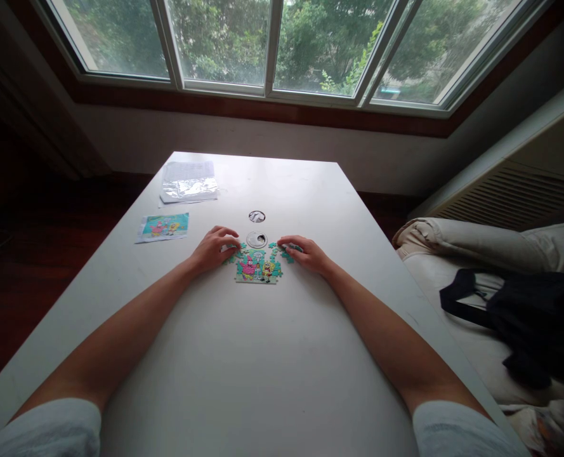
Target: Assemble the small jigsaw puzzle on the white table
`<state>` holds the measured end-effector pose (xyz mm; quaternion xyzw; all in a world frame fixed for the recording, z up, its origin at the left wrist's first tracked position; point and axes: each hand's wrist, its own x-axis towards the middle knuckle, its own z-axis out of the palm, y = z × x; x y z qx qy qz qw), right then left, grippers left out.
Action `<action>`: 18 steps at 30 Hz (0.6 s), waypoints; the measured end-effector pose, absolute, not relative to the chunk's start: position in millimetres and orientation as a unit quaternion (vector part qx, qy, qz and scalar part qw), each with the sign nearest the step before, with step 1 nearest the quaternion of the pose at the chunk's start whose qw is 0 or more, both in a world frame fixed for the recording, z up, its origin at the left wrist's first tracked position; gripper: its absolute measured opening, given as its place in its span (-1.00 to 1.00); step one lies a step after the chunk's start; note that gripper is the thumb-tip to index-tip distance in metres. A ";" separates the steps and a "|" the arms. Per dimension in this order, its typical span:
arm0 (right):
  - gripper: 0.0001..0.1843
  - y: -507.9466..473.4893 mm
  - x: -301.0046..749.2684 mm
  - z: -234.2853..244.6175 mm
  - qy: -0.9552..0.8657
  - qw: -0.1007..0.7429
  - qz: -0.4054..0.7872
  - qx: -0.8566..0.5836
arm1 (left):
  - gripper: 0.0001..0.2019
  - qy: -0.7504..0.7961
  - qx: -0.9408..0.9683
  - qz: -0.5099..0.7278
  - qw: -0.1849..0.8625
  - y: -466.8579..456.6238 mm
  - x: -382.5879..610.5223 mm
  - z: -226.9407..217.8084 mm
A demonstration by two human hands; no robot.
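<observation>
A partly joined jigsaw puzzle (257, 270) with bright cartoon figures lies flat on the white table, its straight bottom edge toward me. Loose teal jigsaw pieces (287, 256) lie around its top and sides. My left hand (215, 247) rests at the upper left of the puzzle, fingers curved and apart, the tips among loose pieces. At the upper right, my right hand (306, 252) has its index finger stretched over pieces, with the thumb apart below it. Pieces under both hands are partly hidden, and I see none lifted.
A picture sheet (165, 226) with similar cartoon figures lies to the left. Behind it are papers in a clear plastic sleeve (189, 182). Two round discs (257, 239) sit just beyond the puzzle. Right of the table, a dark bag (524, 311) lies on a pale couch (453, 238).
</observation>
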<state>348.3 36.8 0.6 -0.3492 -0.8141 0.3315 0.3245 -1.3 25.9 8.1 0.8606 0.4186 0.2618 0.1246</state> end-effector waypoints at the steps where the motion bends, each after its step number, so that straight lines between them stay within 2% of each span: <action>1: -0.68 37.0 348.4 0.3 -0.815 0.324 0.331 -0.349 | -0.81 0.424 0.857 0.265 0.125 26.5 -1.6 7.7; 9: -0.67 37.4 349.1 -1.1 -0.819 0.324 0.319 -0.350 | -0.61 0.502 0.803 0.298 0.120 33.1 -8.6 2.9; 14: -0.67 37.6 349.8 -1.8 -0.818 0.323 0.319 -0.354 | -0.66 0.539 0.779 0.290 0.132 37.6 -14.8 3.2; 18: -0.67 37.9 350.1 -1.6 -0.818 0.322 0.325 -0.350 | -0.75 0.546 0.750 0.289 0.234 44.7 -27.0 8.8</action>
